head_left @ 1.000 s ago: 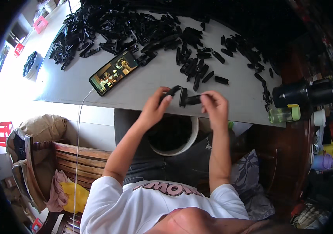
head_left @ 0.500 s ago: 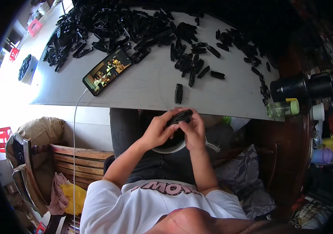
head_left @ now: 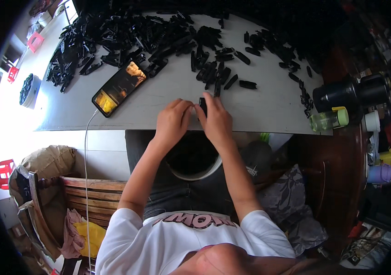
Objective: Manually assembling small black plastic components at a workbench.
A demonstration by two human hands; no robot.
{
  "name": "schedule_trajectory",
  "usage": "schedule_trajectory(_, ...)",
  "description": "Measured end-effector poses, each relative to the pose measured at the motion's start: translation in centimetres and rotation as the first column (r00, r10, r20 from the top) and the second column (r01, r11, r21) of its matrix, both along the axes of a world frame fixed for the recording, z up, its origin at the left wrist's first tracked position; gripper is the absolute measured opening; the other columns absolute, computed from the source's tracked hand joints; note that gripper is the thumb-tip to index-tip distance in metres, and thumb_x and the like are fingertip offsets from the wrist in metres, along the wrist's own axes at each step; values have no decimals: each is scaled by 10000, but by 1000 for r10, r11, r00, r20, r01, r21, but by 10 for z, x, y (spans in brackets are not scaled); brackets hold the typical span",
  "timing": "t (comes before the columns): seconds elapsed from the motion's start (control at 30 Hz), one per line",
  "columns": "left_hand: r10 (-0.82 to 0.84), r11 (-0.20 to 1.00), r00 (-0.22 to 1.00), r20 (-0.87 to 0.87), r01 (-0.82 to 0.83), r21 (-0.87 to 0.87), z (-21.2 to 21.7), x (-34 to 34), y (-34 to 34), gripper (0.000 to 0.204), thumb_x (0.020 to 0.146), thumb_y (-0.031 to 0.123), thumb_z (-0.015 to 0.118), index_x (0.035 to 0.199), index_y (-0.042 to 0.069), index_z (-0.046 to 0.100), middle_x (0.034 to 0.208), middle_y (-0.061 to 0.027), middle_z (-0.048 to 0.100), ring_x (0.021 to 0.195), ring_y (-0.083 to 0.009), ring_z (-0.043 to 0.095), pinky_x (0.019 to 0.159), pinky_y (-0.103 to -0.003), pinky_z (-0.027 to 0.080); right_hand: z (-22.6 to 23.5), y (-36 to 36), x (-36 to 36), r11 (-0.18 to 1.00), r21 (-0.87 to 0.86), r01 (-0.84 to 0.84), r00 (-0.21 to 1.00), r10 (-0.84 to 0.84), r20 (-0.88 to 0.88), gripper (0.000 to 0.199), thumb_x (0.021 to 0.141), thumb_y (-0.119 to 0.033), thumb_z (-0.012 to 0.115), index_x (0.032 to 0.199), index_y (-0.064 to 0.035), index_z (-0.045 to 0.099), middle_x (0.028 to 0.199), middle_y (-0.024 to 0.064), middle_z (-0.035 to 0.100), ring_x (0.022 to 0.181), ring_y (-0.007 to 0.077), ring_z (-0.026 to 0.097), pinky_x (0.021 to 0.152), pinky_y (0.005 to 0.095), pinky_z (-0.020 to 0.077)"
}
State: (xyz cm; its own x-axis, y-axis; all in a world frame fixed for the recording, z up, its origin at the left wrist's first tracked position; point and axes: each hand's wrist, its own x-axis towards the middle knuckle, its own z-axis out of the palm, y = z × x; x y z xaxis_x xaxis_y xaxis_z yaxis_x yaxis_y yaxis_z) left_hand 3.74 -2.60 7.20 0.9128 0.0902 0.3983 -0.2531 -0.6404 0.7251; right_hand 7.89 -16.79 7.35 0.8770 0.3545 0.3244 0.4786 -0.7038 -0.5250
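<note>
I see a small black plastic piece [head_left: 202,106] at the near edge of the grey table [head_left: 268,110], pinched between both hands. Its long axis runs roughly 12 to 6 o'clock, top end pointing away from me toward the heap. My left hand [head_left: 173,121] closes on it from 9 o'clock, and my right hand [head_left: 217,120] covers it from 3 o'clock with fingers curled over the top. To do this well, I judge both thumbs should press squarely along that axis, keeping the piece over the white-rimmed bucket [head_left: 194,161] in my lap. The pile of black pieces [head_left: 131,36] lies at 11 o'clock; a phone [head_left: 119,88] at 10 o'clock.
</note>
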Motion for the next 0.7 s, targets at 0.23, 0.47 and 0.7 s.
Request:
schedule_trajectory(0.23, 47, 998, 990, 130, -51, 30, -17, 70, -2, 143, 835, 36, 520, 955, 48, 596, 854, -133, 570, 778, -339, 573, 644, -403, 446, 1, -24, 0, 973, -232, 7, 982, -49, -180, 469, 736, -140, 627, 1187, -108, 503, 1016, 138, 542, 867, 362, 580, 711, 429, 483)
schedule_trajectory(0.47, 54, 966, 999, 3, -53, 254, -12, 106, -23, 200, 763, 162, 628, 955, 125, 585, 912, -67, 553, 903, -282, 567, 678, -383, 489, 1, -32, -2, 983, -185, 12, 973, -54, -226, 429, 709, -144, 622, 1124, -98, 522, 1006, 130, 572, 892, 354, 576, 755, 428, 470)
schedule_trajectory(0.7, 108, 952, 994, -14, -99, 289, -18, 77, -3, 238, 751, 105, 637, 971, 81, 549, 925, -111, 591, 809, -298, 590, 672, -387, 481, -15, -38, -5, 998, 58, 21, 996, -16, -83, 361, 703, -121, 628, 1041, -74, 511, 931, 150, 597, 839, 364, 582, 709, 401, 472)
